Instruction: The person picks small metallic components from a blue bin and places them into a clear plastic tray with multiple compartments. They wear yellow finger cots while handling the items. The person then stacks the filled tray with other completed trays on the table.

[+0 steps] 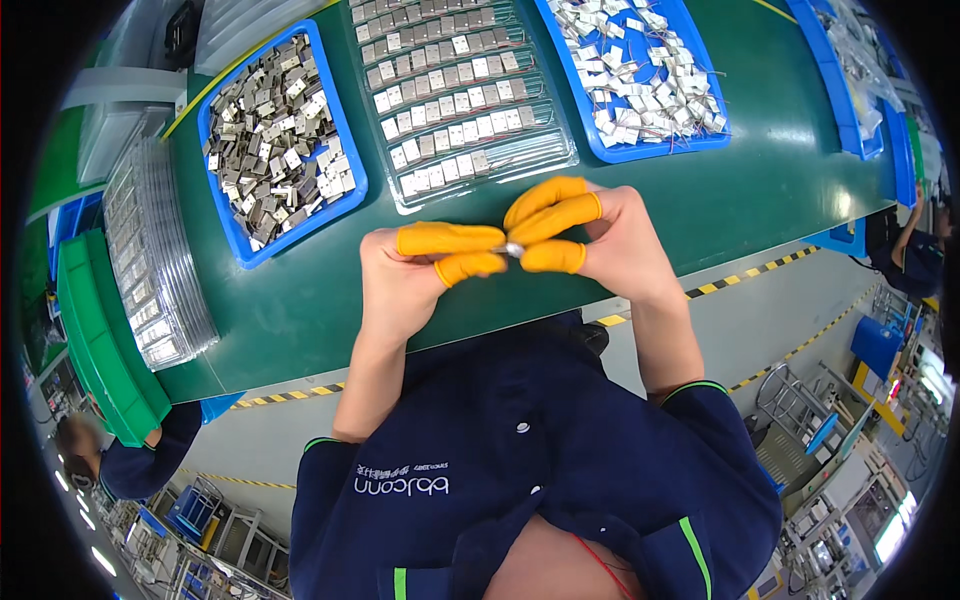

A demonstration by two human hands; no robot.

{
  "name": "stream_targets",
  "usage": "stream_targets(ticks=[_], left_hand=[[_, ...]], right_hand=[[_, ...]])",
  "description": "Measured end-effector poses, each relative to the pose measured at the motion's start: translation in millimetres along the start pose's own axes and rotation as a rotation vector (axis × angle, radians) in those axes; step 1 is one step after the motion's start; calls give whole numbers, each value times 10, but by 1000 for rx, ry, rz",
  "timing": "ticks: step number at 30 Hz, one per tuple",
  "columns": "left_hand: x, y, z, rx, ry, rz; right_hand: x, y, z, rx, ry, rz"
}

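Observation:
My left hand and my right hand, both with yellow finger covers, meet over the near part of the green table. Pinched between their fingertips is a small silvery metal piece, mostly hidden by the fingers and slightly blurred. Just beyond my hands lies a clear plastic tray, with rows of small metal-and-white parts and thin wires. To its left, a blue tray holds a heap of small metal housings. Another blue tray, on the right, contains white wired pieces.
Stacked clear plastic trays stand at the table's left end beside a green bin. A blue container with plastic bags sits at the far right. Other people are at both sides. Striped tape marks the floor.

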State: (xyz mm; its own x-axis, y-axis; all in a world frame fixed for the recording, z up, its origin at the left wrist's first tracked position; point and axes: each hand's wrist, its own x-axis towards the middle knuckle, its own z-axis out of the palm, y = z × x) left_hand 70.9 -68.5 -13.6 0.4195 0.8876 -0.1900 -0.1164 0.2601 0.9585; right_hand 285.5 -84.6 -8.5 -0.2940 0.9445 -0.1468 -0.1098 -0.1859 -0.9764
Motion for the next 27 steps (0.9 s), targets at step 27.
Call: stream_targets(ticks=[27], left_hand=[[-113,-127,-388,533,770,451]], right_hand=[[421,267,-54,-1198,404,-696]])
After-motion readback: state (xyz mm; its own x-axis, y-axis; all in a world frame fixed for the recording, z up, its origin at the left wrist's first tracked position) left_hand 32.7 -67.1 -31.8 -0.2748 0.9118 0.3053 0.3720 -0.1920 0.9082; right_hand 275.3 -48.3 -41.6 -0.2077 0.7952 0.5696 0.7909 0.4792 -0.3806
